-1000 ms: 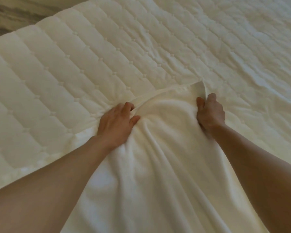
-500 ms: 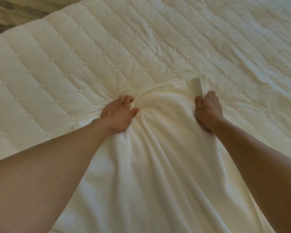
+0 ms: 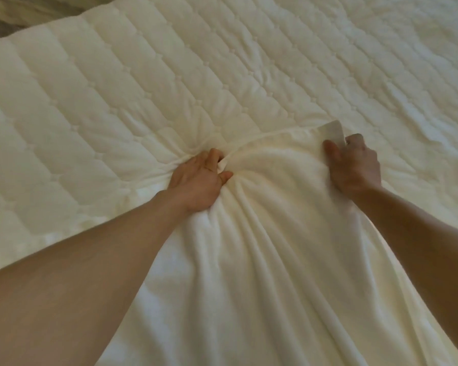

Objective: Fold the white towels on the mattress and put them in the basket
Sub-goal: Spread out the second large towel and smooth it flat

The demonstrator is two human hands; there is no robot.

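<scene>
A white towel (image 3: 270,260) is spread from the bottom of the view up to the middle of the quilted mattress (image 3: 117,101), with folds running toward its far edge. My left hand (image 3: 198,180) grips the towel's far left corner, thumb and fingers pinching bunched cloth. My right hand (image 3: 354,165) holds the far right corner, whose tip sticks up above my fingers. Both forearms reach forward over the towel. No basket is in view.
The cream quilted mattress fills nearly the whole view and is wrinkled at the right. A strip of dark floor (image 3: 16,14) shows beyond the mattress's edge at the top left.
Both hands, still holding the towel's far corners, have moved a little farther out over the mattress, and the towel stretches longer behind them.
</scene>
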